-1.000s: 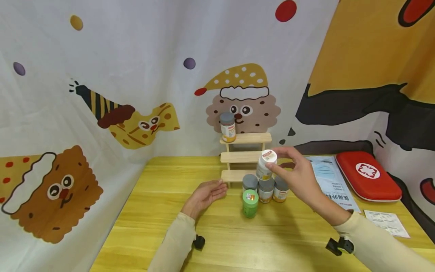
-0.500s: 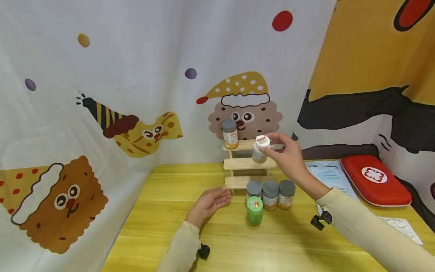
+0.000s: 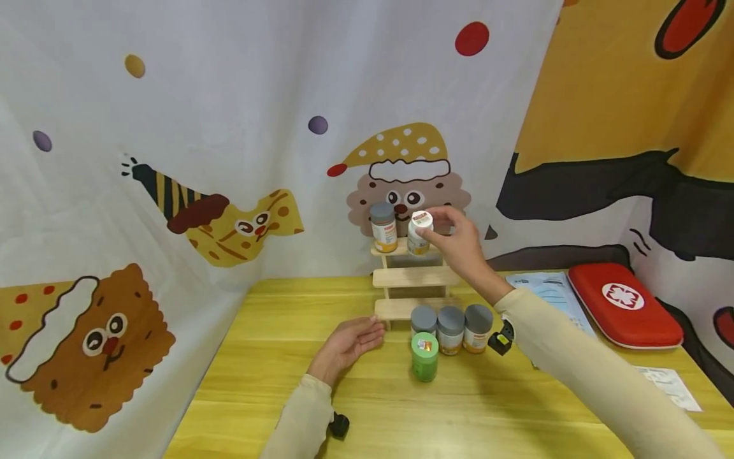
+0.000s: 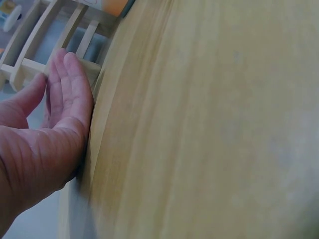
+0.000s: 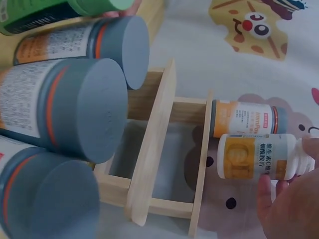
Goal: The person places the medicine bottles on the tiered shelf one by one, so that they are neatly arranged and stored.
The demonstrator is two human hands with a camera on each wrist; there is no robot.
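Note:
A white pill bottle (image 3: pixel 419 237) with a white cap is pinched by my right hand (image 3: pixel 460 245) near its cap. It stands upright at the top step of a wooden three-step rack (image 3: pixel 415 276); whether its base touches the wood I cannot tell. Close on its left is a grey-lidded bottle (image 3: pixel 384 229), seen also in the right wrist view beside the white bottle (image 5: pixel 256 158). Down at the rack's lower left end, my left hand (image 3: pixel 348 343) has its fingers extended, fingertips at the frame. The left wrist view shows that palm (image 4: pixel 50 134) holding nothing.
Several grey-lidded bottles (image 3: pixel 451 331) stand in a row before the rack, with a green bottle (image 3: pixel 425 360) in front. A red first-aid case (image 3: pixel 625 306), a mask packet (image 3: pixel 550 290) and a pill blister sheet (image 3: pixel 668 386) lie at the right. A printed curtain (image 3: pixel 275 76) hangs behind.
My right hand has carried the white bottle up and left, from above the grey-lidded row to the top step. The left hand stays by the rack.

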